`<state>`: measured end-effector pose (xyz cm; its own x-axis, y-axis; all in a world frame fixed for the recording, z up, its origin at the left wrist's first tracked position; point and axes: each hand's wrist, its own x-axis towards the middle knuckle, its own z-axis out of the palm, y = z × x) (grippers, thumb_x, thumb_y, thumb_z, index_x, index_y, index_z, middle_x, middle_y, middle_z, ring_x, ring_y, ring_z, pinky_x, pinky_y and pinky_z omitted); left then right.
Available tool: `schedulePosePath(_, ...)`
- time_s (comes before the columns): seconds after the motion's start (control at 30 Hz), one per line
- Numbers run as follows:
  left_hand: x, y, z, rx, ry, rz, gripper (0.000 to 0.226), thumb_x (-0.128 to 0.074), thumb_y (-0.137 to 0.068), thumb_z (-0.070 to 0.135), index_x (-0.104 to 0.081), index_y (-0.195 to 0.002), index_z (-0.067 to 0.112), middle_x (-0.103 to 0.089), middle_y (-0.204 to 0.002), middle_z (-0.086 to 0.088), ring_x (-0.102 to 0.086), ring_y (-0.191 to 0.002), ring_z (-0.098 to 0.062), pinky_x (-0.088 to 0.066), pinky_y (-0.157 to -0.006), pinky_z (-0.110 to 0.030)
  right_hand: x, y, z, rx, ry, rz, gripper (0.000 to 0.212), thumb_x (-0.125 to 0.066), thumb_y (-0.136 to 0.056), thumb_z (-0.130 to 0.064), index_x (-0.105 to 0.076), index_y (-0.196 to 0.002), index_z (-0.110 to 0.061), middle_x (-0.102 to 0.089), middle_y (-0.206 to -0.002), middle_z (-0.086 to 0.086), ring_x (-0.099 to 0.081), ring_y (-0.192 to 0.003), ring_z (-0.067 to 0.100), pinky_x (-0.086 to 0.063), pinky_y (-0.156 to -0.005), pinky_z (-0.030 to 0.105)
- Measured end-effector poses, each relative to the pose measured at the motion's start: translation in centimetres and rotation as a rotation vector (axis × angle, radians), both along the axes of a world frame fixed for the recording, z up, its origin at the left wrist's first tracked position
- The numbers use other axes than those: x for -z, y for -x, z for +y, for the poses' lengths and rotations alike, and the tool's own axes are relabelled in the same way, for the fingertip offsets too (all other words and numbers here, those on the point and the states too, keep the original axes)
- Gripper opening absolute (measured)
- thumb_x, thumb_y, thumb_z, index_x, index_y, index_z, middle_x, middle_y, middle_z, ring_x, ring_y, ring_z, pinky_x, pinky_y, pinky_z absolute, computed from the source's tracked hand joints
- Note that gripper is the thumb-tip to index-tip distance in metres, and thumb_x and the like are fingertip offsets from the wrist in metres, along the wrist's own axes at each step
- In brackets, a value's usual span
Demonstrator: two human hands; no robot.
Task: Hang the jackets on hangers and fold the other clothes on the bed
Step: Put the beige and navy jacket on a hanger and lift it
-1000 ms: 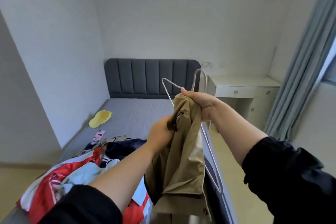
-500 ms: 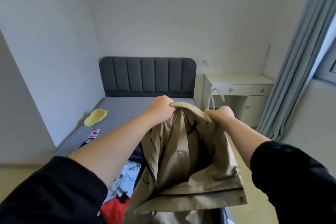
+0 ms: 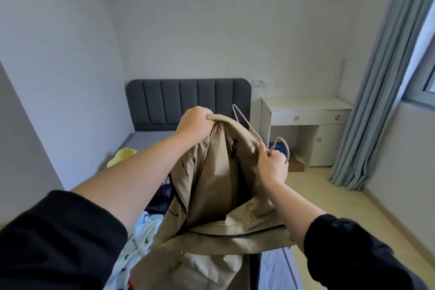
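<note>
Working above the bed (image 3: pixel 150 135), near its right edge. Clenching the collar with left grip (image 3: pixel 194 122), jacket (image 3: pixel 211 172) hanging open in the air. Keep that side high and taut. Feed the hanger (image 3: pixel 249 125) arm into one shoulder first, then tip the other end in under the collar. Pinching the hanger neck with right grip (image 3: pixel 273 165), just beside the opening. Versus 0.5 s back: hanger arm now poking above the cloth, left side raised, right grip moved from cloth to wire.

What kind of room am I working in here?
Most likely a bedroom: a bed with a padded grey headboard, clothes heaped on it, a white desk beside it and a long curtain.
</note>
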<state>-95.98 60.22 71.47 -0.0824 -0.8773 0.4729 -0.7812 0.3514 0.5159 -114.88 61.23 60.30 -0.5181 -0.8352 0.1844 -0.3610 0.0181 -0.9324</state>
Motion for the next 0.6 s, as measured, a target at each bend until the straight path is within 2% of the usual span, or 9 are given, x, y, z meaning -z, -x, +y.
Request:
schedulePosePath(0.07, -0.1, -0.2, -0.1, -0.007, 0.005, 0.043, 0.031, -0.05, -0.091, 0.009, -0.059, -0.061, 0.007, -0.059, -0.064, -0.01, -0.054, -0.067, -0.026, -0.042, -0.062, -0.034, 0.4, 0.2, 0.2, 0.028, 0.053, 0.061, 0.052, -0.045, -0.096, -0.051, -0.047, -0.061, -0.012, -0.054, -0.072, 0.002, -0.053, -0.073, 0.024, -0.035, -0.067, 0.031)
schedulePosePath(0.13, -0.1, -0.4, -0.2, -0.025, 0.014, 0.127, 0.033, -0.05, -0.089, 0.007, -0.05, -0.057, 0.006, -0.046, -0.057, -0.009, -0.042, -0.06, -0.022, -0.031, -0.058, -0.03, 0.8, 0.3, 0.3, 0.012, 0.086, 0.187, 0.045, -0.049, -0.093, -0.053, -0.05, -0.069, -0.015, -0.054, -0.086, 0.001, -0.05, -0.078, 0.02, -0.034, -0.069, 0.03)
schedulePosePath(0.23, -0.1, -0.7, -0.7, -0.06, 0.024, 0.294, 0.035, -0.051, -0.089, 0.007, -0.047, -0.055, 0.003, -0.036, -0.051, -0.004, -0.034, -0.054, -0.016, -0.027, -0.055, -0.028, 1.6, 0.6, 0.2, -0.073, 0.018, 0.477, 0.047, -0.052, -0.085, -0.064, -0.062, -0.099, -0.021, -0.05, -0.107, 0.0, -0.05, -0.084, 0.016, -0.037, -0.07, 0.027)
schedulePosePath(0.33, -0.2, -0.4, -1.1, -0.081, 0.034, 0.42, 0.039, -0.05, -0.087, 0.005, -0.035, -0.052, 0.01, -0.027, -0.05, 0.0, -0.025, -0.052, -0.014, -0.021, -0.052, -0.028, 2.6, 0.7, 0.3, -0.118, -0.083, 0.614, 0.055, -0.058, -0.081, -0.062, -0.055, -0.122, -0.025, -0.047, -0.12, -0.002, -0.057, -0.098, 0.019, -0.039, -0.069, 0.026)
schedulePosePath(0.4, -0.2, -0.2, -1.4, -0.112, 0.033, 0.469, 0.042, -0.049, -0.087, 0.005, -0.028, -0.052, 0.016, -0.024, -0.05, 0.001, -0.022, -0.051, -0.013, -0.018, -0.051, -0.027, 3.2, 0.5, 0.4, -0.14, -0.085, 0.656, 0.039, -0.058, -0.086, -0.049, -0.057, -0.118, -0.028, -0.053, -0.117, -0.002, -0.06, -0.095, 0.02, -0.042, -0.067, 0.027)
schedulePosePath(0.5, 0.0, -1.1, -2.1, -0.149, 0.041, 0.493, 0.044, -0.049, -0.087, 0.007, -0.028, -0.05, 0.017, -0.025, -0.048, 0.003, -0.023, -0.049, -0.013, -0.02, -0.049, -0.026, 2.7, 0.4, 0.0, -0.176, -0.139, 0.657, 0.016, -0.051, -0.09, -0.023, -0.063, -0.099, -0.018, -0.065, -0.092, 0.003, -0.058, -0.076, 0.021, -0.047, -0.065, 0.027)
schedulePosePath(0.57, 0.5, -2.2, -2.2, -0.197, 0.116, 0.408, 0.036, -0.049, -0.088, 0.007, -0.044, -0.053, 0.015, -0.04, -0.051, 0.003, -0.037, -0.052, -0.014, -0.029, -0.052, -0.028, 1.1, 1.4, -0.6, -0.082, -0.126, 0.495, 0.007, -0.053, -0.083, -0.011, -0.059, -0.082, -0.014, -0.06, -0.076, 0.004, -0.059, -0.074, 0.026, -0.047, -0.064, 0.028)
schedulePosePath(0.6, 1.1, -3.1, -2.1, -0.236, 0.174, 0.328, 0.029, -0.048, -0.088, 0.007, -0.056, -0.062, 0.014, -0.052, -0.058, 0.001, -0.046, -0.059, -0.017, -0.036, -0.056, -0.029, 0.0, 1.9, -1.1, -0.022, -0.1, 0.394, 0.006, -0.054, -0.08, -0.008, -0.057, -0.08, -0.013, -0.056, -0.072, 0.003, -0.059, -0.076, 0.029, -0.045, -0.065, 0.028)
